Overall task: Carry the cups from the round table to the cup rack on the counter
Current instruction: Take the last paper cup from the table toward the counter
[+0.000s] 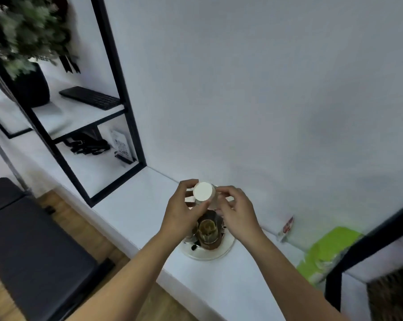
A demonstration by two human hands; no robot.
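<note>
White wall (265, 89), blk metal shelf (117, 72) w/ plant (22, 31), wood floor (84, 223), dark bench (33, 251).

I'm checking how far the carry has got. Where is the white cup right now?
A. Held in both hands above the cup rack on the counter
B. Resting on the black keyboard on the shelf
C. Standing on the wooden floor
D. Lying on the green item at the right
A: the left hand and right hand both grip the white cup, its flat base facing the camera, just above the cup rack on the counter.
</note>
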